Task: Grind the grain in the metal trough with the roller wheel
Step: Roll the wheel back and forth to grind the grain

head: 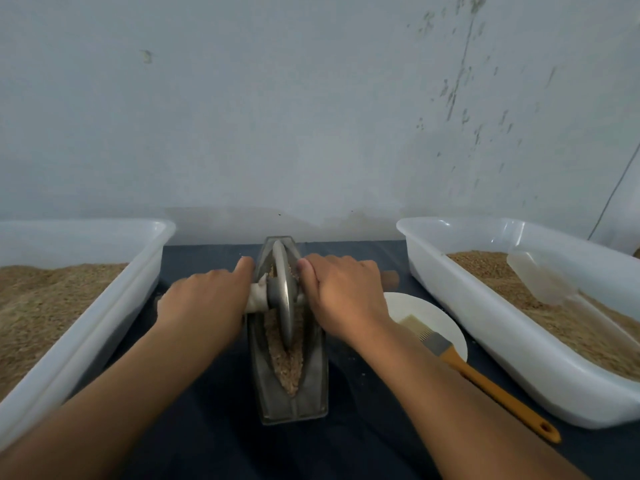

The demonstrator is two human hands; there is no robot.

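A dark-covered desk (207,427) stands against a pale scuffed wall (311,98). The grain-filled metal trough (313,393) lies centred; the left hand (204,303) and right hand (343,292) grip the roller wheel's (284,292) axle either side.

The metal trough (291,393) is a narrow, boat-shaped grey channel lying lengthwise on the dark cloth at the middle of the scene, one end near, the other far by the wall. Brownish grain (288,367) fills its groove, heaped mostly in the near half. The roller wheel (284,292), a thin grey metal disc, stands upright on edge in the groove toward the far half, its pale axle handle (257,297) sticking out to the left.
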